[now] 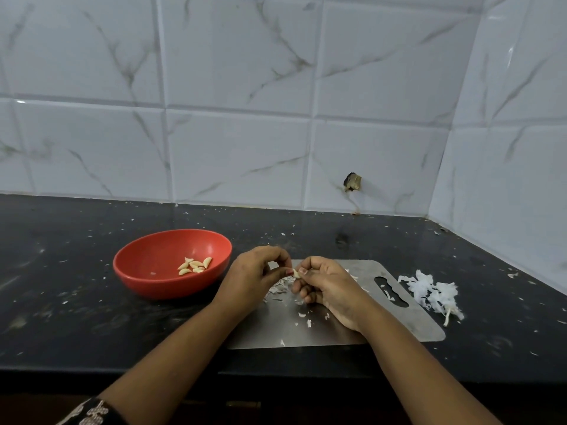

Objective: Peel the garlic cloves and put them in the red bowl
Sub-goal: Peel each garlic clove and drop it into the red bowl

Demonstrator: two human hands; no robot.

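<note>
A red bowl (147,280) stands on the black counter, left of my hands, with several peeled garlic cloves (195,265) lying in it. Over the steel cutting board (408,323) my right hand (329,286) holds a small garlic clove (296,273) between thumb and fingers. My left hand (254,274) pinches at the clove's left end, where a bit of skin shows. Both hands hover just above the board's left part. Loose bits of skin (280,286) lie under them.
A pile of white garlic skins (432,291) lies on the counter right of the board. Small flakes are scattered over the black counter (61,302). Tiled walls close the back and the right side. The counter's front edge runs below my forearms.
</note>
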